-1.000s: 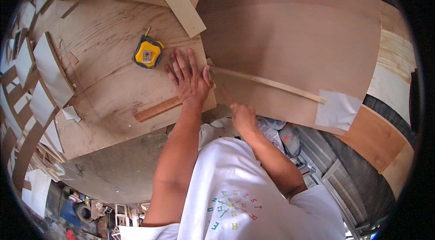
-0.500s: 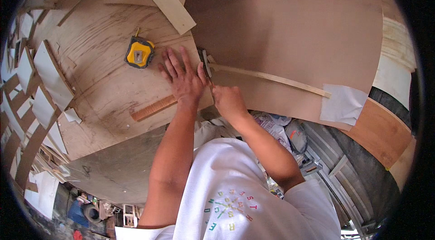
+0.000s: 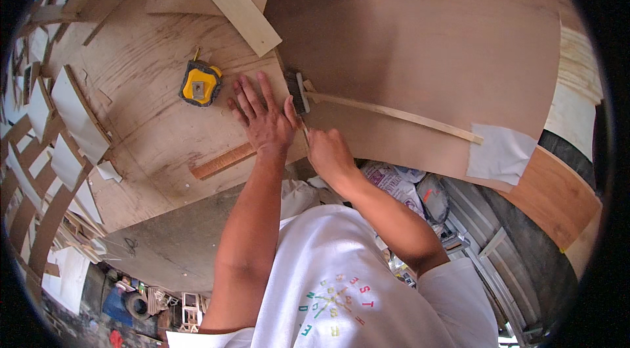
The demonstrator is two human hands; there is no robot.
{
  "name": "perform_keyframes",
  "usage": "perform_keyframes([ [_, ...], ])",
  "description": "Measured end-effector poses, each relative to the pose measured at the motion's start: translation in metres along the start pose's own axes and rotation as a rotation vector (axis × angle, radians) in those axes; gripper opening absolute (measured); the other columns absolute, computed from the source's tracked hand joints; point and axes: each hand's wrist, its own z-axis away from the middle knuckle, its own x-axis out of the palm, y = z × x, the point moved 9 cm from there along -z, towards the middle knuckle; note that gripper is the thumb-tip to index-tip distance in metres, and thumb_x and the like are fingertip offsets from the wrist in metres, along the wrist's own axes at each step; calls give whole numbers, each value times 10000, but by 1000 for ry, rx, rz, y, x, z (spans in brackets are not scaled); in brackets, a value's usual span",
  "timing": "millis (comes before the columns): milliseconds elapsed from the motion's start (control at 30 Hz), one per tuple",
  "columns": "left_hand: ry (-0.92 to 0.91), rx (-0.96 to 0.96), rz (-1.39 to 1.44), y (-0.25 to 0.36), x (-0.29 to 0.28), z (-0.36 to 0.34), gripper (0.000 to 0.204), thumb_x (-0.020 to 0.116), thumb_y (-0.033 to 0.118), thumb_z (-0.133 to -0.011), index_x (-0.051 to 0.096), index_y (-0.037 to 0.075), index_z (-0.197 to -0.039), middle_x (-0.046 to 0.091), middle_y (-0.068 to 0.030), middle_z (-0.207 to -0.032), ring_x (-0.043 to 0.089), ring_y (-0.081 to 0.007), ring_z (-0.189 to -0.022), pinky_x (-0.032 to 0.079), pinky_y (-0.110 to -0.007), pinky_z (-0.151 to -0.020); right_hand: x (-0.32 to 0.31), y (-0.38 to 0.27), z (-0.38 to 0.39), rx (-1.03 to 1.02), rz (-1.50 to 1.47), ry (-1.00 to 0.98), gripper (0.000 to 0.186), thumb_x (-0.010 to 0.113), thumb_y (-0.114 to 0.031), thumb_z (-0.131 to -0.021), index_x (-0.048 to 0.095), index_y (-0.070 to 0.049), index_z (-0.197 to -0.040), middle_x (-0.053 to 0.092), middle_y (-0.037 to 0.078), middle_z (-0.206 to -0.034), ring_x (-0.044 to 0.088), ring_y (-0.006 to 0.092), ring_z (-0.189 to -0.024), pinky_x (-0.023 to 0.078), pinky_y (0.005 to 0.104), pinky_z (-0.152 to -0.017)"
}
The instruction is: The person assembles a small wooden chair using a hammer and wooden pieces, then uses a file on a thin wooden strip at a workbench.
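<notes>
My left hand [image 3: 267, 126] lies flat on the pale plywood sheet [image 3: 157, 131], fingers spread, its thumb beside the sheet's right edge. Close by, my right hand [image 3: 330, 153] is closed around a thin handle. In line with that handle, past my left thumb, is a dark, brush-like head [image 3: 298, 93] with a grey bar along one side. Its join to the handle is partly hidden. A yellow and black tape measure [image 3: 201, 84] rests left of my left fingers. Under my left wrist, a reddish-brown wood strip [image 3: 223, 161] sticks out.
A narrow wood stick [image 3: 394, 112] crosses the brown board [image 3: 446, 46] to a whitish sheet [image 3: 502, 153]. A pale plank [image 3: 230, 1] lies at the upper left. White-faced offcuts [image 3: 77, 113] crowd the left side. Metal lengths [image 3: 489, 243] lie below, at right.
The whole view has shifted slightly. The brush-like head shows a little lower beside my left thumb. Both hands keep nearly the same places, the left flat and the right closed.
</notes>
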Motion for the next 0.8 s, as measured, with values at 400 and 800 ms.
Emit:
perform_keyframes([
  [400, -16, -1, -22, -1, 3, -1, 844, 485, 503, -1029, 138, 78, -1671, 28, -267, -1713, -6, -429, -1598, 22, -630, -1265, 11, 3, -8, 4, 34, 24, 212, 560, -48, -940, 720, 74, -872, 665, 358, -807, 695, 522, -797, 566, 561, -724],
  [800, -59, -29, -13, -1, 8, 0, 843, 502, 484, -1022, 131, 98, -1673, 27, -260, -1717, -14, -420, -1601, 28, -627, -1263, 7, 1, 9, 14, 43, -1, 194, 565, -61, -930, 713, 57, -892, 675, 341, -823, 690, 523, -800, 562, 581, -736],
])
